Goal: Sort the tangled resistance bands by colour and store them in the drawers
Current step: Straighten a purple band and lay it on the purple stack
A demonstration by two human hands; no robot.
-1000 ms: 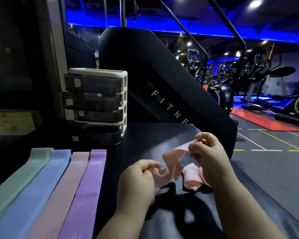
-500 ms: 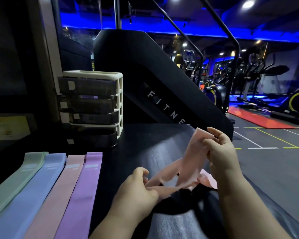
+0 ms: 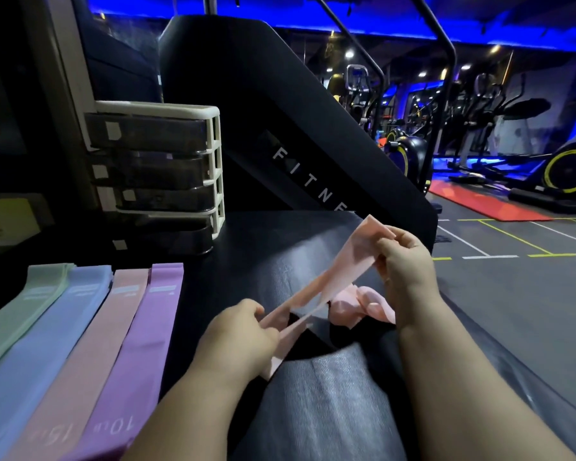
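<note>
A thin, matte pink band (image 3: 340,271) runs slantwise between the two hands, above a black padded bench (image 3: 330,394) with a fine woven grain. The left hand (image 3: 243,331) pinches the near end, fingers curled tight around the rubber. The right hand (image 3: 406,264), higher and farther off, pinches the far end between thumb and bent fingers. The loop's two layers part near the left hand, and one layer is twisted. Just beside the right wrist a crumpled pink band (image 3: 363,302) lies on the bench in soft folds.

On the near left four wide bands lie flat, side by side with edges touching or slightly overlapping: a green band (image 3: 30,304), a blue band (image 3: 60,327), a flat pink band (image 3: 103,327) and a purple band (image 3: 143,334). Each has a white printed patch at its far end, too small to read. At the near end the purple one reads "10" and the pink one "15".

Beyond them, at the far left, stands a drawer unit (image 3: 167,171): a white frame holding four smoky, see-through drawers, each with a small white tag whose text I cannot make out.

A big black machine (image 3: 240,104) slopes up behind the bench, lettered "FITNE" before the bench edge cuts it off. Far right, under blue light, are exercise bikes (image 3: 566,171) with yellow-rimmed wheels and a red mat (image 3: 489,202) on the grey lined floor.
</note>
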